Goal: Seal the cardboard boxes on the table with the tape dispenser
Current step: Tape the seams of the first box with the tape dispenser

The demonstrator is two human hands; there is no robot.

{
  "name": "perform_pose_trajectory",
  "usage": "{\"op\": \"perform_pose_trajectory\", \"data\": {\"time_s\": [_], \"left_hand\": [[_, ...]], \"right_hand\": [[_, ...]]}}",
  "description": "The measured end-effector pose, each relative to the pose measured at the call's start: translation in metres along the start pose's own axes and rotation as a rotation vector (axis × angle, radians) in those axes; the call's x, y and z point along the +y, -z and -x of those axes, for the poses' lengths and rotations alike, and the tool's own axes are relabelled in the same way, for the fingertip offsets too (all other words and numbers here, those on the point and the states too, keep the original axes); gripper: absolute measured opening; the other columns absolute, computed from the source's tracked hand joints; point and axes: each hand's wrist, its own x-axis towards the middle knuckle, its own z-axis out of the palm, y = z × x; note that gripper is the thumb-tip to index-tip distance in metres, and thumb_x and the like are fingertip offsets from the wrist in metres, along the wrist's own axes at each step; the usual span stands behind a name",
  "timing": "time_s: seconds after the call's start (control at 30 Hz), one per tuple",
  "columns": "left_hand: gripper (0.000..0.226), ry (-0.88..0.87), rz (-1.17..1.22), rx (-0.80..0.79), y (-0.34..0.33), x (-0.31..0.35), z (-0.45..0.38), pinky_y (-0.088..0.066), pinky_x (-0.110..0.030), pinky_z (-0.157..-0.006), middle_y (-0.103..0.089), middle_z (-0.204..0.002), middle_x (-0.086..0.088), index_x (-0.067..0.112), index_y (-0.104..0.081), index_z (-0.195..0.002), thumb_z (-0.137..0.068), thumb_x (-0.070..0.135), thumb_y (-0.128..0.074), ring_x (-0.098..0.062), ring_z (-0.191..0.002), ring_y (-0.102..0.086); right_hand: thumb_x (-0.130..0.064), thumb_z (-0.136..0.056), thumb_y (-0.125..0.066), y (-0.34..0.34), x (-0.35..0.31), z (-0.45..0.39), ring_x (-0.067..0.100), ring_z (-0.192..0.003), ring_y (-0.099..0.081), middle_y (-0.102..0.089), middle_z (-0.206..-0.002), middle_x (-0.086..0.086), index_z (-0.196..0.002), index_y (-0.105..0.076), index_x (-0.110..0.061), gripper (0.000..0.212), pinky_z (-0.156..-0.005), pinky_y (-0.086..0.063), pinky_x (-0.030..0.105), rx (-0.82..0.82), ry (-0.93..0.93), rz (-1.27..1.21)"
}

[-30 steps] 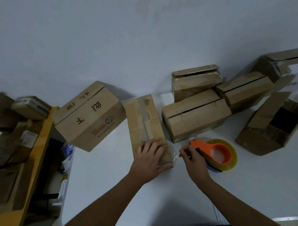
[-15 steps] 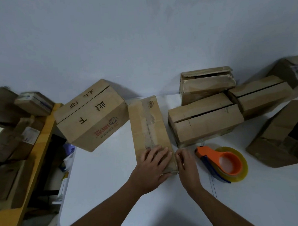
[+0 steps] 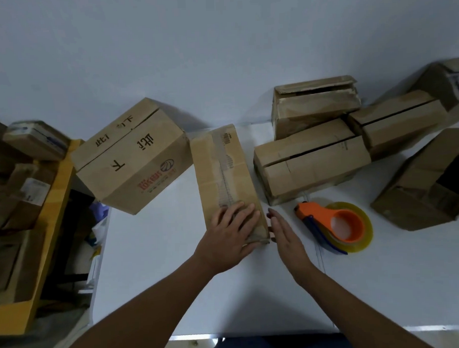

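Note:
A long narrow cardboard box [image 3: 221, 171] lies in the middle of the white table [image 3: 153, 269], with a strip of tape along its top. My left hand [image 3: 229, 234] rests flat on the box's near end, fingers spread. My right hand [image 3: 285, 233] stands edge-on with straight fingers against the box's near right side. The orange tape dispenser [image 3: 336, 225] with its yellowish clear roll lies on the table just right of my right hand, untouched.
A big printed box [image 3: 133, 157] sits tilted at the table's left edge. Several more cardboard boxes [image 3: 312, 159] crowd the back right, one with an open end [image 3: 428, 183] at far right. A yellow shelf [image 3: 49, 223] with boxes stands left of the table.
My right hand let go of the tape dispenser, left it on the table and moved left against the narrow box's near end. The left hand stayed on the box.

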Motion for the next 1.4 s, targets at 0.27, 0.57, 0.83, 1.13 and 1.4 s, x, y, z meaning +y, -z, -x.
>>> {"op": "perform_pose_trajectory", "data": {"time_s": [0.27,0.57,0.83,1.13,1.4], "left_hand": [[0.066,0.024,0.045,-0.092,0.015,0.004,-0.002,-0.032,-0.05,-0.112,-0.043,-0.152,-0.003,0.018,-0.044,-0.148,-0.098,0.06,-0.037,-0.026,-0.142,-0.036],[0.031,0.61,0.73,0.207,0.069,-0.04,0.015,-0.04,-0.016,-0.092,-0.052,-0.132,0.016,0.03,-0.06,-0.123,-0.103,0.044,-0.042,0.006,-0.115,-0.05],[0.049,1.483,2.046,0.179,0.029,-0.006,0.084,-0.051,-0.032,-0.089,-0.071,-0.117,-0.012,0.005,-0.067,-0.115,-0.102,0.046,-0.044,-0.022,-0.105,-0.066],[0.025,1.201,1.812,0.352,0.036,0.012,0.096,-0.054,-0.029,-0.091,-0.07,-0.084,-0.007,-0.005,-0.068,-0.099,-0.094,0.02,-0.065,-0.019,-0.086,-0.063],[0.021,1.318,1.377,0.348,0.02,0.028,0.085,-0.05,-0.023,-0.076,-0.068,-0.08,0.005,0.02,-0.066,-0.088,-0.101,0.029,-0.052,-0.01,-0.077,-0.064]], "right_hand": [[-0.045,-0.099,-0.043,-0.003,-0.026,0.004,0.016,-0.115,-0.058,-0.056,-0.13,-0.001,-0.133,-0.047,-0.026,0.039,-0.096,-0.05,0.036,-0.099,0.063,0.198],[-0.044,-0.1,-0.042,0.011,-0.04,0.023,0.013,-0.138,-0.031,-0.036,-0.15,-0.005,-0.144,-0.039,-0.022,0.05,-0.114,-0.031,0.036,-0.02,0.444,0.807],[-0.072,-0.09,-0.011,-0.034,-0.046,-0.004,0.027,-0.148,0.015,0.008,-0.163,-0.012,-0.154,-0.002,-0.039,0.072,-0.12,0.004,0.051,-0.348,0.635,1.393],[-0.074,-0.091,-0.011,-0.036,-0.038,-0.005,0.028,-0.15,0.005,0.001,-0.163,-0.011,-0.154,-0.01,-0.039,0.072,-0.119,-0.01,0.055,-0.299,0.642,1.446],[-0.071,-0.089,-0.009,-0.036,-0.037,-0.006,0.029,-0.15,0.008,0.004,-0.163,-0.011,-0.153,-0.003,-0.04,0.071,-0.119,-0.007,0.055,-0.293,0.641,1.503]]}}
